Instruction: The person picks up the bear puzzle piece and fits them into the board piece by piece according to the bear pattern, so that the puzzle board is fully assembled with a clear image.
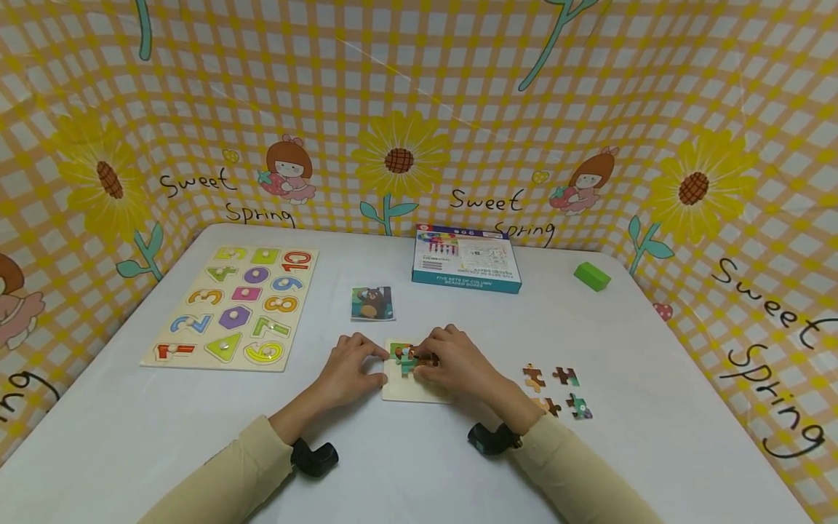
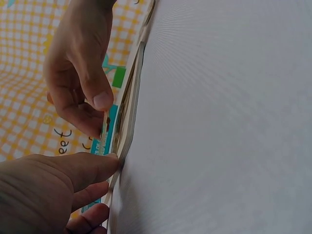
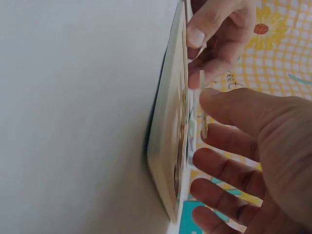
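Note:
A small wooden puzzle board [image 1: 412,391] lies flat, with some coloured jigsaw pieces [image 1: 406,364] in its upper part. My left hand [image 1: 345,370] holds the board's left edge, thumb and forefinger touching it. In the right wrist view, a thin puzzle piece [image 3: 204,119] is pinched between the thumb and forefinger of my right hand [image 3: 263,141], just above the board. The other right fingers are spread and loosely bent. In the head view, my right hand [image 1: 458,364] covers the board's right part and hides most of the piece it holds.
Several loose puzzle pieces [image 1: 565,375] lie to the right. Behind the board are a bear picture card [image 1: 373,303] and a flat box [image 1: 466,260]. A number-and-shape board [image 1: 229,313] lies left; a green block [image 1: 592,276] sits at the back right.

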